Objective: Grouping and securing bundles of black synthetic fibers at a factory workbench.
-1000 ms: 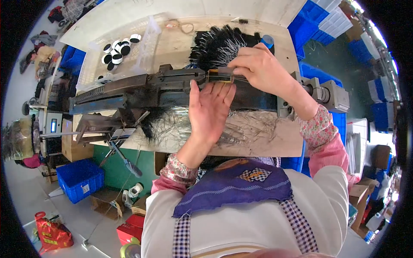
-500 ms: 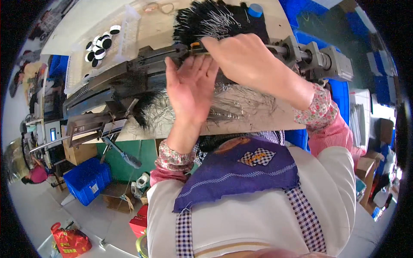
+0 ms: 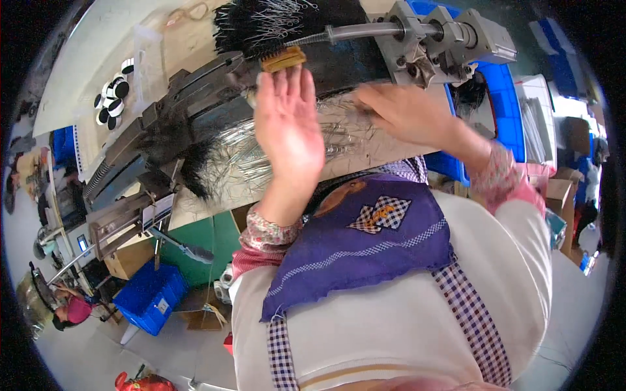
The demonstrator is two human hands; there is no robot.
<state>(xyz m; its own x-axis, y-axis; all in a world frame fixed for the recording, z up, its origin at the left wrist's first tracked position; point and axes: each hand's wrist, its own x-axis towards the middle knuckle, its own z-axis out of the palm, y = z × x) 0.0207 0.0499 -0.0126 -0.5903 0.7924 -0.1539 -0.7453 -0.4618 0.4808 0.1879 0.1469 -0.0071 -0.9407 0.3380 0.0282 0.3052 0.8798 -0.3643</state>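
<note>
Left hand (image 3: 288, 124): flat and open, fingers together and stretched upward, palm facing away from the camera. Grip wide open, closed on nothing. Fingertips reach the small tan comb-like block (image 3: 283, 58) clamped at the front of the dark metal machine (image 3: 189, 91); whether they press on it or sit just below cannot be told.

Right hand (image 3: 404, 114): blurred. It lies low over the heap of thin silvery wires (image 3: 274, 153) spread on the wooden surface (image 3: 385, 153), fingers pointing left. They seem loosely curled with tips on the strands, but how far the grip is closed, or whether it has any wire pinched, cannot be told.

The wires lie between the two hands and under the left palm, running left to a tuft of black bristles (image 3: 186, 163) at the surface's near edge. A larger bunch of black bristles (image 3: 274, 23) mixed with silver strands stands behind the comb block, at the top of the view.

A grey metal shaft (image 3: 358, 31) runs right from the comb block to a boxy grey motor housing (image 3: 456, 36). Round black-and-white discs (image 3: 112, 101) sit on the far left of the surface. A blue crate (image 3: 150, 296) stands on the floor below.
</note>
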